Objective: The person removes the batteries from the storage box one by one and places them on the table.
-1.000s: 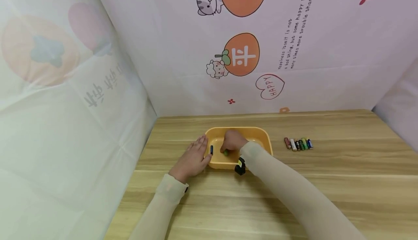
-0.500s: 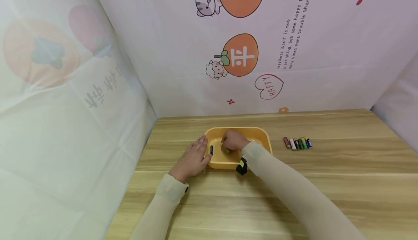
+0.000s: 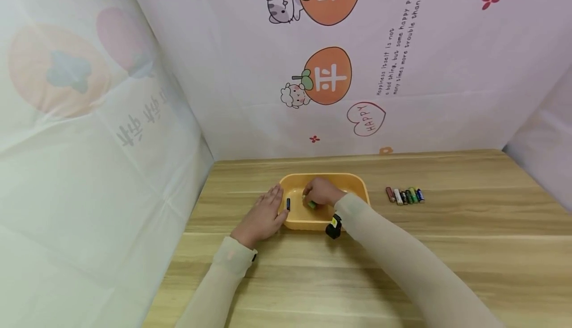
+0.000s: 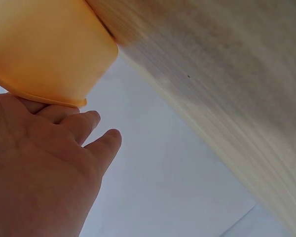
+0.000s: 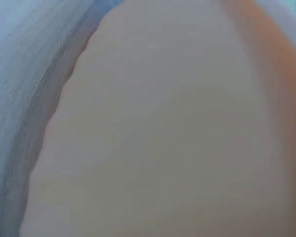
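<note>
A shallow yellow-orange plastic basin [image 3: 308, 226] sits on the wooden table. My left hand [image 3: 260, 219] rests along the basin's left end, fingers extended at the rim; the left wrist view shows this hand [image 4: 44, 153] with its fingertips right at the basin's rim [image 4: 54, 101]. Inside the basin, my right hand [image 3: 322, 191] reaches down with curled fingers and pinches a green battery [image 3: 312, 204], partly hidden under the fingers. A dark blue battery [image 3: 288, 204] lies on the basin floor near the left wall. In the right wrist view, a pale sleeve [image 5: 158, 123] hides the right hand.
To the right of the basin, several batteries [image 3: 404, 196] lie side by side in a row on the table [image 3: 447, 248]. A white printed cloth [image 3: 250, 70] hangs behind the table, with more cloth at both sides.
The green battery has shifted slightly away from me and turned a little, together with my right fingers. My left hand stays at the basin's left end. The head view has shifted slightly.
</note>
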A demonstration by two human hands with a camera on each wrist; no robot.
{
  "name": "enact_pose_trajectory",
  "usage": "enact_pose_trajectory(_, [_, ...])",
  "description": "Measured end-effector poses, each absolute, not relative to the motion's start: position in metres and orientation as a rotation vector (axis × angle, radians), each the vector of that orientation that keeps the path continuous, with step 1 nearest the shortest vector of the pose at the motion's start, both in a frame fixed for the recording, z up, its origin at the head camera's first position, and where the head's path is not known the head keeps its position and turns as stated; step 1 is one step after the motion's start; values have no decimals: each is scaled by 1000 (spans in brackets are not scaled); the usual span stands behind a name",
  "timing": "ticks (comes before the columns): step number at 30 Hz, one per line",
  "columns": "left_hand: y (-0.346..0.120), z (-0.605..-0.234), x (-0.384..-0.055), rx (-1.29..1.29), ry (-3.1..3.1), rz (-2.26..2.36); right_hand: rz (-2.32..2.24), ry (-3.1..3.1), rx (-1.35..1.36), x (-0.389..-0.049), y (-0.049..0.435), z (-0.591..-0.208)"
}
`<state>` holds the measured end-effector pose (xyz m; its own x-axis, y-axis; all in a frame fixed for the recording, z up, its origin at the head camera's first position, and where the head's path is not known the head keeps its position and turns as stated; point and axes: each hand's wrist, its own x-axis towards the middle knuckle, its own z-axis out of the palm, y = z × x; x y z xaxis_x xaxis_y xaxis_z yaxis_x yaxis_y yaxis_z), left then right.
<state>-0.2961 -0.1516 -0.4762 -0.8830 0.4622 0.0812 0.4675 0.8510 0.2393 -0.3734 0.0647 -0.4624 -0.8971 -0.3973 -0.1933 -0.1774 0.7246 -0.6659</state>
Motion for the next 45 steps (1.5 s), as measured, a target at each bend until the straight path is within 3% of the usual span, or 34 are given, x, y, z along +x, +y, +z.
enact_pose_trajectory(45, [-150, -472, -293, -733, -3032, -404, -1214, 2454, -378, -369, 103, -445])
